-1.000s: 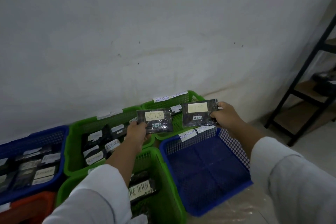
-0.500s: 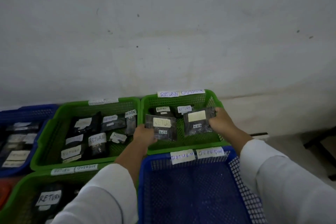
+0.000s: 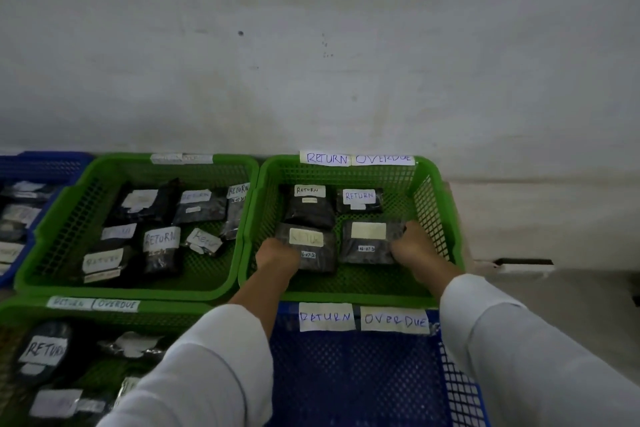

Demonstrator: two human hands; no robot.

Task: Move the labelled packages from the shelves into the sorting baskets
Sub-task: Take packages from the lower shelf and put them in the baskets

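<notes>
We have brought both packages down from the air, where we held them up a moment ago above the baskets, and set them on the floor of the far right green basket (image 3: 351,298), the one whose far rim carries the tag reading RETURN OVERDUE (image 3: 356,159). Our left hand (image 3: 277,255) now rests at the near left corner of the left package (image 3: 310,248), fingers closed on its edge, and our right hand (image 3: 414,248) grips the right side of the right package (image 3: 369,243); neither hand has let go yet. The two packs lie flat, side by side but apart, just near of two other labelled packs (image 3: 332,203) already in the basket. The left one shows a pale label with faint RETURN lettering and a small date sticker; the right one's large label reads as blank from here, with a small sticker below it. We judge the placement step nearly done: what remains is to open both hands and draw them back without dragging the slick wrappers along. The blue basket (image 3: 457,388) nearest us, also tagged RETURN OVERDUE, looks empty in the part we can see, while the green basket to the left (image 3: 52,225) already holds several packs. After release, we would expect to turn back to the shelves, which are out of view now.
</notes>
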